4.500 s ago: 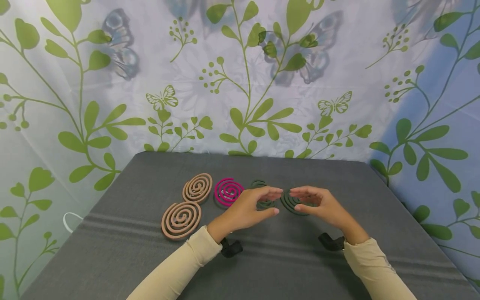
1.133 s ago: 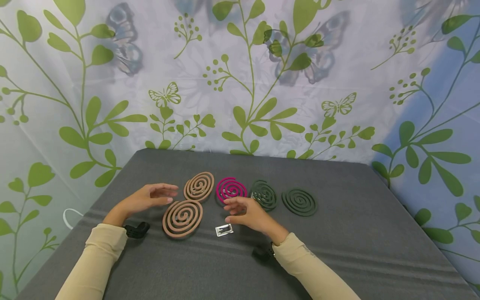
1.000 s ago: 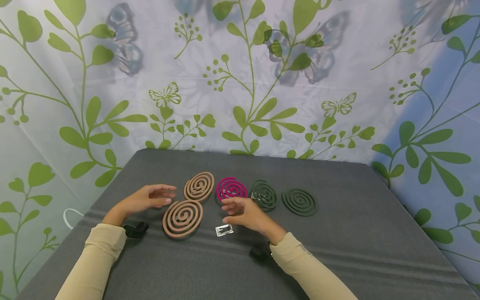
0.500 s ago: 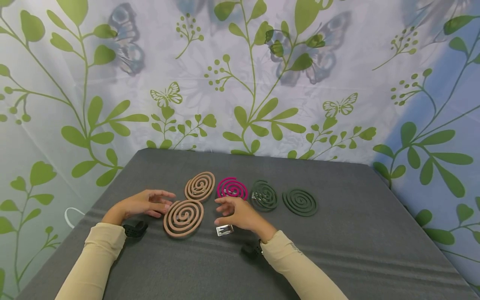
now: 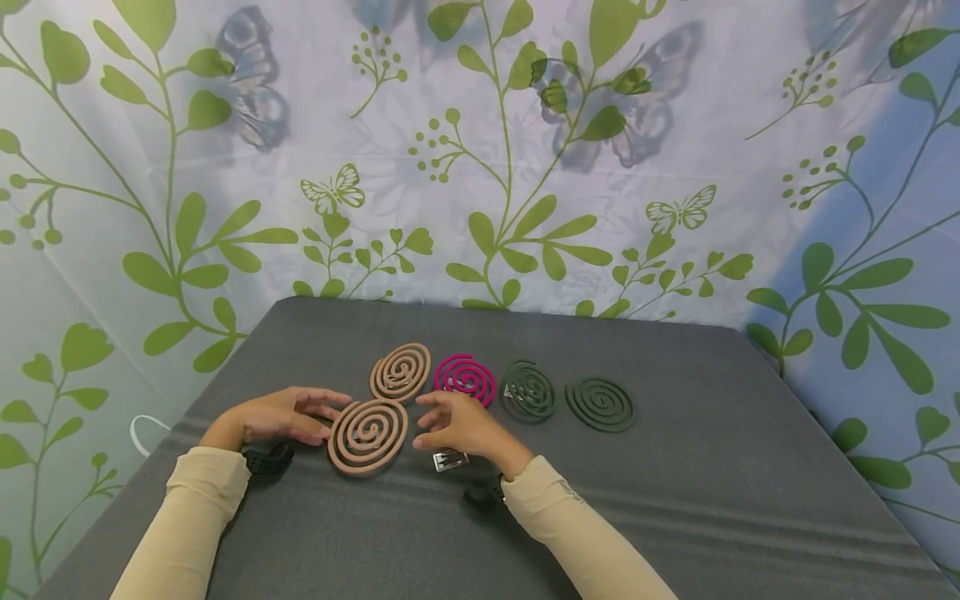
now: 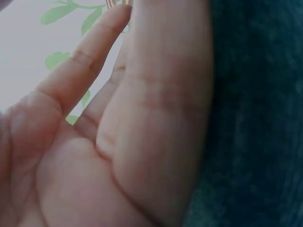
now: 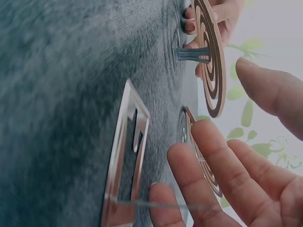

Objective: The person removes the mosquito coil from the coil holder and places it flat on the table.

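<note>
Left of the front tan mosquito coil [image 5: 367,437], my left hand [image 5: 281,414] reaches its edge, fingers spread and fairly straight; whether it bears on the coil I cannot tell. In the right wrist view that coil sits raised on a metal stand [image 7: 193,54]. My right hand [image 5: 463,425] hovers to the coil's right, holding nothing, its fingers loosely bent. Beneath this hand a flat metal stand with cut-out prongs [image 5: 451,460] lies on the table, partly covered by it. In the left wrist view, mostly my palm [image 6: 80,179] shows.
A second tan coil [image 5: 401,372] lies behind the front one. Further right are a pink coil [image 5: 465,380] and two dark green coils [image 5: 529,392], the last one lower. A grey cloth covers the table [image 5: 750,467]; a patterned curtain [image 5: 420,167] hangs behind.
Both hands, earlier together over the green coils, parted. Lately my right hand drifted left past the metal stand, while my left hand lowered towards the front tan coil's edge.
</note>
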